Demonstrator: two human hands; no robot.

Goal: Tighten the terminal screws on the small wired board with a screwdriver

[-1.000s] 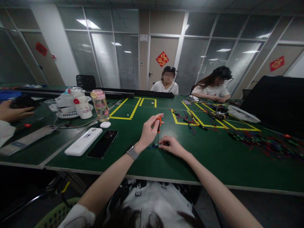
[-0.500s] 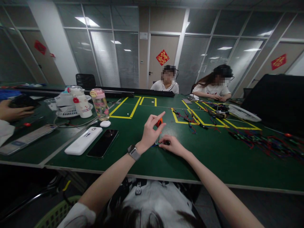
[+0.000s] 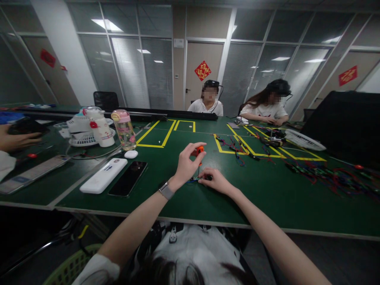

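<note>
Left hand [image 3: 187, 160], its index finger lowered since earlier, held a screwdriver [image 3: 201, 150] upright over the circuit board [image 3: 194, 179], likely light, fragile, best edge-gripped, its right end pinched by the right hand [image 3: 217, 180].

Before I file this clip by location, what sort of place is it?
Probably an office room used for electronics work: a tangle of red and dark wires with small green parts, an orange-handled tool with a thin dark shaft, and tall glass panels with pale slatted blinds.
</note>
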